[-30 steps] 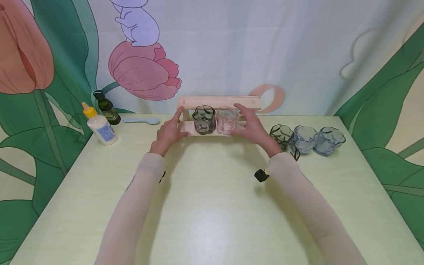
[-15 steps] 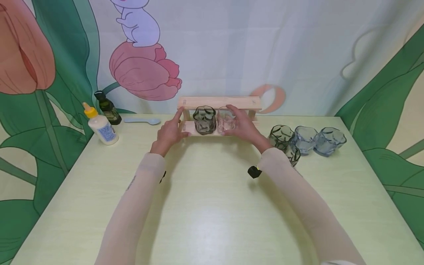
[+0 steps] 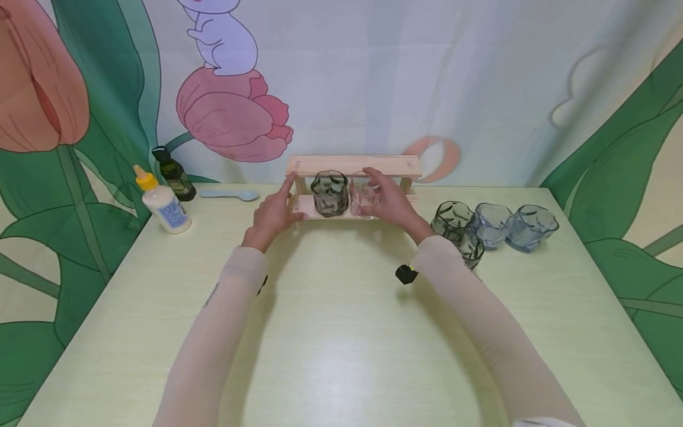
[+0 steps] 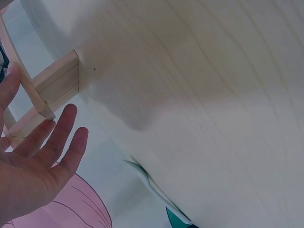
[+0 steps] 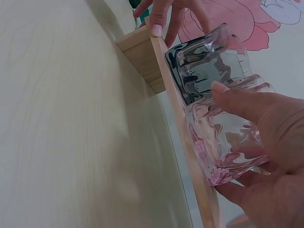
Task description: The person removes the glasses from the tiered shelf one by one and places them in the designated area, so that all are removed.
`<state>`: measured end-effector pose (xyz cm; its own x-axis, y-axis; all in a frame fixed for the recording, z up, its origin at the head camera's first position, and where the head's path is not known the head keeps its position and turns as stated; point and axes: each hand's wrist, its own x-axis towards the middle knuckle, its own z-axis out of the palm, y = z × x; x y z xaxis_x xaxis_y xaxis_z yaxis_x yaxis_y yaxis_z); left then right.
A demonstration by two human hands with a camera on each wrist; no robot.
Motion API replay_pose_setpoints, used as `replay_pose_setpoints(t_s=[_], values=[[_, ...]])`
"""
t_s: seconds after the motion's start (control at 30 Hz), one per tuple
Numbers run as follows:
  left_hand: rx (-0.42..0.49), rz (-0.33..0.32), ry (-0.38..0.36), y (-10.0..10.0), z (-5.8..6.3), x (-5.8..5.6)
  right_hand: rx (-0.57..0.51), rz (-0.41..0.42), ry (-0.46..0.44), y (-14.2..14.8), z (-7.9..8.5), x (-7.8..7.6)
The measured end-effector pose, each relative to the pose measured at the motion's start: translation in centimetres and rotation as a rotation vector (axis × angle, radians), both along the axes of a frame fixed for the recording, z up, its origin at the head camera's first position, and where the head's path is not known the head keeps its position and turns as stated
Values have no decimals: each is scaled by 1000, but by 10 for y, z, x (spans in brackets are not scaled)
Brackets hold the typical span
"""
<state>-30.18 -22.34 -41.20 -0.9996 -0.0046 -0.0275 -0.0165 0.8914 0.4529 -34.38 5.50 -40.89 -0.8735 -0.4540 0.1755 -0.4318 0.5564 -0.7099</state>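
A two-tier wooden rack (image 3: pixel 353 166) stands at the table's back edge. On its lower board sit a smoky grey glass (image 3: pixel 329 194) and, right beside it, a clear pinkish glass (image 3: pixel 358 204). My right hand (image 3: pixel 392 201) holds the pinkish glass from its right side, thumb in front; in the right wrist view the thumb (image 5: pixel 237 97) lies near the grey glass (image 5: pixel 204 66). At the rack's left end, my left hand (image 3: pixel 272 214) touches the wood with its fingers spread and mostly straight. Its thumb rests on the lower board, plain in the right wrist view.
Two smoky glasses (image 3: pixel 466 244) and two bluish glasses (image 3: pixel 532 227) stand at the right, near my right forearm. A glue bottle (image 3: pixel 166 207), a dark green bottle (image 3: pixel 175 175) and a pale blue spoon (image 3: pixel 229 194) are at the back left. A printed curtain (image 3: pixel 341 83) hangs behind.
My right hand has shifted left, closer around the pinkish glass. That glass stays beside the grey one. My left hand keeps its place at the rack's end.
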Motion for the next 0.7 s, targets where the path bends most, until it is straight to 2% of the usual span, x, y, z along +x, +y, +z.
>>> replay_pose_setpoints(t_s=[0.7], values=[[6,12,-5,0,-3,-3,-39,3,26,1,-2,-1]])
